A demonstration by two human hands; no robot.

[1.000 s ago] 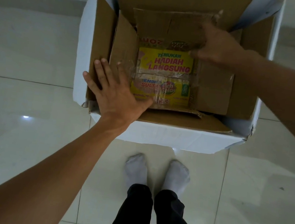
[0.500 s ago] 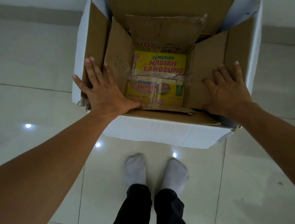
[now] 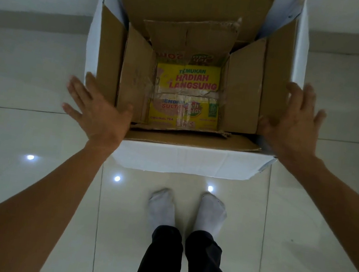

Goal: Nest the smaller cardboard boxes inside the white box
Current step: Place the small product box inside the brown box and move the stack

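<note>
The white box [image 3: 184, 159] stands open on the tiled floor [image 3: 33, 69], just beyond the person's socked feet [image 3: 186, 210]. A brown box [image 3: 133, 78] sits nested inside it, flaps up, and a yellow tea carton [image 3: 186, 95] lies at the bottom of that. The left hand [image 3: 99, 110] is spread wide, fingers splayed, at the white box's near-left corner, its thumb over the brown box's flap; it grips nothing. The right hand [image 3: 295, 126] is likewise spread flat at the white box's right wall, near the front corner, holding nothing; whether it touches the wall is unclear.
</note>
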